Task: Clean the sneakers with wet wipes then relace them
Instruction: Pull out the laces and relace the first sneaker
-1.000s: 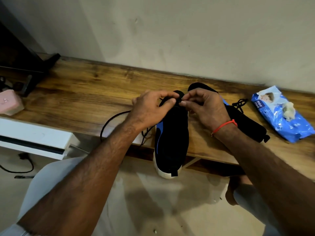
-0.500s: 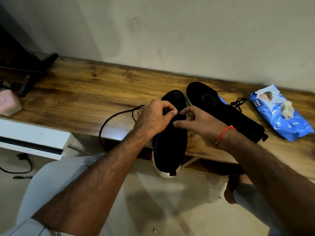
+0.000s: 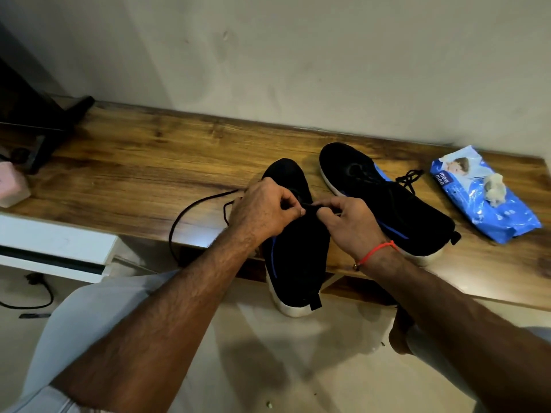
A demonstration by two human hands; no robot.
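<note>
A black sneaker [image 3: 298, 248] with a white sole is laid on the wooden shelf [image 3: 143, 180], its heel overhanging the front edge toward 6 o'clock and its toe pointed to 12 o'clock. Over its lacing area a black shoelace [image 3: 190, 210] is pinched from both sides: the left hand [image 3: 262, 211] is curled round it from 9 o'clock, the right hand [image 3: 348, 225] from 3 o'clock, the fingertips of both nearly touching. The loose length of the lace is seen trailing out toward 9 o'clock, looping over the shelf and dropping past its front edge. A red thread bracelet [image 3: 377, 251] is worn on the right wrist.

A second black sneaker [image 3: 396, 204], already laced, is set just beside the first at 2 o'clock, angled with its toe toward 11 o'clock. Farther out at 3 o'clock a blue wet-wipes pack [image 3: 477, 201] is laid flat, a crumpled used wipe [image 3: 495, 189] resting on top. At 9 o'clock a pink object [image 3: 12, 186] is seen at the shelf's end.
</note>
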